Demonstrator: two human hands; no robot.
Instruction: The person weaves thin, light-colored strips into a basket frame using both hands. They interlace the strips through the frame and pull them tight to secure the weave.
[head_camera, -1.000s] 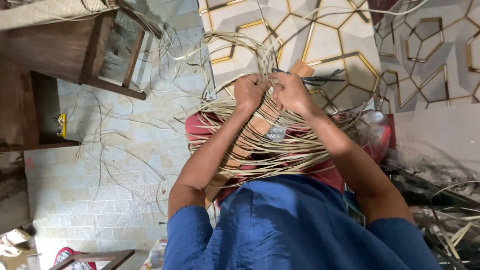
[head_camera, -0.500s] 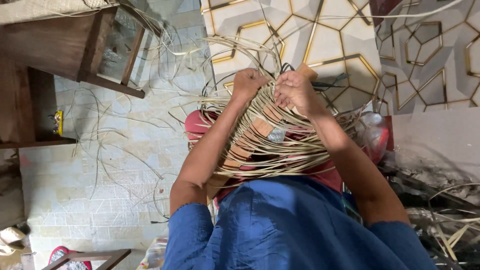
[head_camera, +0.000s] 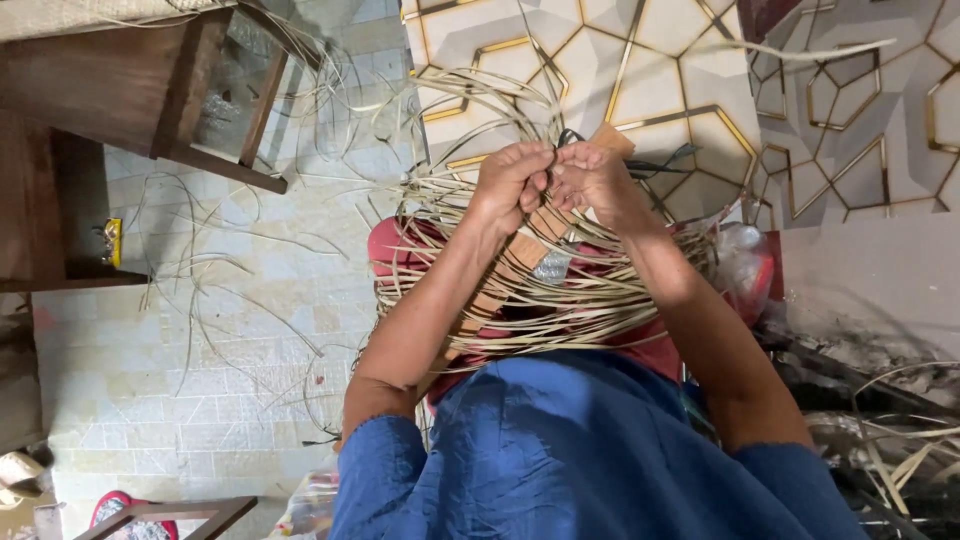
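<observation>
A loose bundle of pale cane strips (head_camera: 560, 300) lies across my lap, looped and tangled over a red cloth (head_camera: 395, 245). My left hand (head_camera: 510, 180) and my right hand (head_camera: 590, 175) meet at the top of the bundle, fingers pinched on the strips where they gather. A brown board (head_camera: 515, 255) shows under the strips between my forearms. Something dark pokes out between my hands; I cannot tell what it is. Blue sleeves (head_camera: 590, 460) cover my upper arms.
Stray cane strips (head_camera: 210, 280) lie scattered over the tiled floor at the left. A dark wooden table (head_camera: 120, 90) stands at the upper left. A wall with gold geometric lines (head_camera: 700, 70) is ahead. Dark clutter and more strips (head_camera: 880, 430) pile up at the right.
Both hands have moved up and closer together, from spread on the bundle to pinching its top. The strips now bunch up under my fingers.
</observation>
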